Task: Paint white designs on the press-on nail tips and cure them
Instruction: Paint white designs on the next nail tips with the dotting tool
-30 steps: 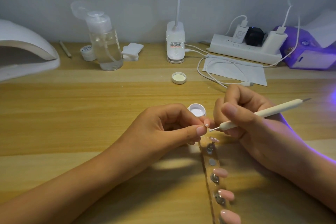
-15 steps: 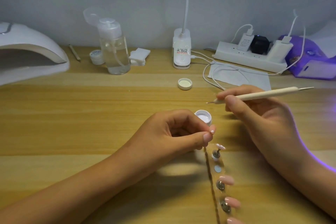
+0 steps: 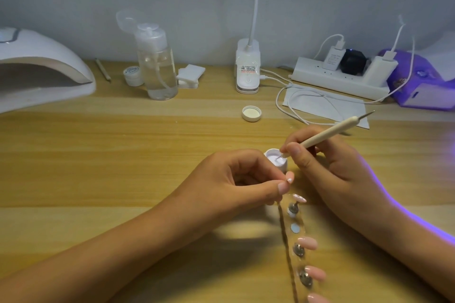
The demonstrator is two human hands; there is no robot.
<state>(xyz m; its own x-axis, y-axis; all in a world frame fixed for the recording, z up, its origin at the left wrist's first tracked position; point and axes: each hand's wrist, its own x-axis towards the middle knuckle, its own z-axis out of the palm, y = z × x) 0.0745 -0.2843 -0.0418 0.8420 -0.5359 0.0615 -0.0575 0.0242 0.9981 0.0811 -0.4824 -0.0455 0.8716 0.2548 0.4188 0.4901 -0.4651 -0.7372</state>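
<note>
My left hand (image 3: 236, 179) pinches a small pink nail tip (image 3: 289, 178) between thumb and forefinger at the table's centre. My right hand (image 3: 327, 162) grips a cream dotting pen (image 3: 327, 134) like a pencil, its fine tip dipped into a small open pot of white gel (image 3: 276, 158) just beyond my left fingers. A clear strip holder (image 3: 296, 241) runs toward me below the hands, carrying several pink nail tips (image 3: 309, 243) on metal studs; one stud spot is bare. A white curing lamp (image 3: 41, 66) stands at the far left.
The pot's lid (image 3: 251, 113) lies beyond the hands. At the back stand a clear pump bottle (image 3: 157, 61), a small jar (image 3: 133, 76), cotton pads (image 3: 189, 76), a desk lamp base (image 3: 247, 69), a power strip (image 3: 342, 76) with cables, and a lit purple lamp (image 3: 423, 81).
My right hand lifted the pen away from the nail tip, swung it forward, and lowered its tip into the white gel pot. My left hand keeps holding the nail tip.
</note>
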